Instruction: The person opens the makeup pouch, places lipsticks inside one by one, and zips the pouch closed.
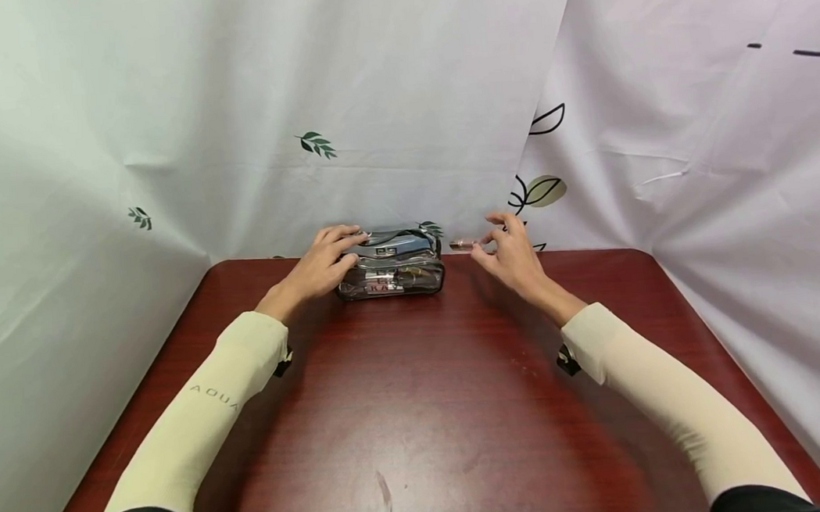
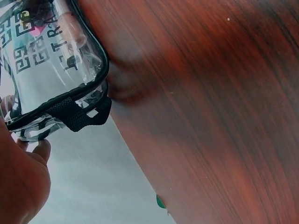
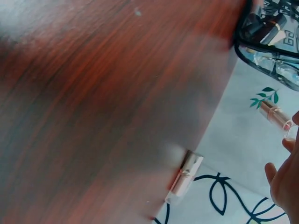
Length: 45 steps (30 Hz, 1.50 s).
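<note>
A see-through toiletry bag (image 1: 392,277) with black piping stands at the far edge of the table. Lettering shows on its clear sides, and several small cosmetics lie inside. My left hand (image 1: 322,263) grips the bag's left end, fingers over the top and thumb at the front. In the left wrist view a black fabric tab (image 2: 79,114) sticks out from the end beside that hand. To the right of the bag, my right hand (image 1: 512,259) pinches a lipstick tube (image 3: 275,114), rose-gold at one end and clear at the other, its metallic end toward the bag.
A second similar tube (image 3: 185,177) lies at the table's far edge, near the right hand. The dark red wooden table (image 1: 418,389) reaches back to a white cloth (image 1: 407,92) printed with leaves, which hangs behind and along both sides.
</note>
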Each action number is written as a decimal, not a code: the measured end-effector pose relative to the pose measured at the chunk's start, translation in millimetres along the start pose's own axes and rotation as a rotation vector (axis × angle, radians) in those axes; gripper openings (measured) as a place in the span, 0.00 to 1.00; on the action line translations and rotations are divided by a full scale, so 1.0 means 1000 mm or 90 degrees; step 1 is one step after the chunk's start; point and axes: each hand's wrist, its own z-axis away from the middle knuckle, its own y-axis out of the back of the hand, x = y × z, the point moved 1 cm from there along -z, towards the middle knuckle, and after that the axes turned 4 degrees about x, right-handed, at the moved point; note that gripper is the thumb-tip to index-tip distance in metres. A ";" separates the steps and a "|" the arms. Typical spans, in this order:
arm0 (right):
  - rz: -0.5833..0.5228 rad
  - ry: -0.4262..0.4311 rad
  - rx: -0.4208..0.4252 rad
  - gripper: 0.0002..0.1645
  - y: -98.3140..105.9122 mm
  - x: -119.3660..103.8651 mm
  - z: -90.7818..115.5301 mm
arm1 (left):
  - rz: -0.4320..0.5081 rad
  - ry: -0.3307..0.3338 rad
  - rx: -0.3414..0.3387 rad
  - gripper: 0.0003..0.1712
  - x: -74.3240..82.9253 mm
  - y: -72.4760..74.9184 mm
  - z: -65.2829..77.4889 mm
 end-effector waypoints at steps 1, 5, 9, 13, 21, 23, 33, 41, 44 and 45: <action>-0.003 0.005 0.004 0.18 0.000 -0.001 0.000 | 0.000 -0.002 0.001 0.32 0.000 0.000 0.000; -0.016 0.022 0.020 0.17 0.000 -0.004 -0.001 | 0.002 -0.009 0.002 0.32 0.001 -0.002 0.001; -0.025 0.048 0.046 0.16 0.000 -0.008 -0.002 | 0.002 -0.012 0.000 0.32 0.000 -0.004 0.002; -0.039 0.075 0.077 0.15 0.000 -0.015 -0.004 | 0.004 -0.006 -0.003 0.32 0.000 -0.004 0.003; -0.061 0.104 0.101 0.14 0.001 -0.029 -0.009 | 0.006 0.002 -0.003 0.32 0.001 -0.001 0.002; -0.066 0.103 0.105 0.14 0.001 -0.032 -0.009 | 0.006 0.002 -0.004 0.32 0.001 -0.001 0.002; -0.095 0.156 0.111 0.13 -0.004 -0.045 -0.007 | 0.012 0.005 -0.003 0.32 0.001 0.000 0.002; -0.095 0.173 0.103 0.11 -0.008 -0.053 -0.005 | 0.011 0.000 0.002 0.31 0.001 -0.001 0.002; -0.089 0.179 0.091 0.11 -0.009 -0.056 -0.004 | 0.010 -0.001 0.003 0.32 0.001 -0.001 0.003; -0.087 0.181 0.087 0.11 -0.010 -0.057 -0.004 | 0.009 -0.002 0.003 0.31 0.002 -0.001 0.003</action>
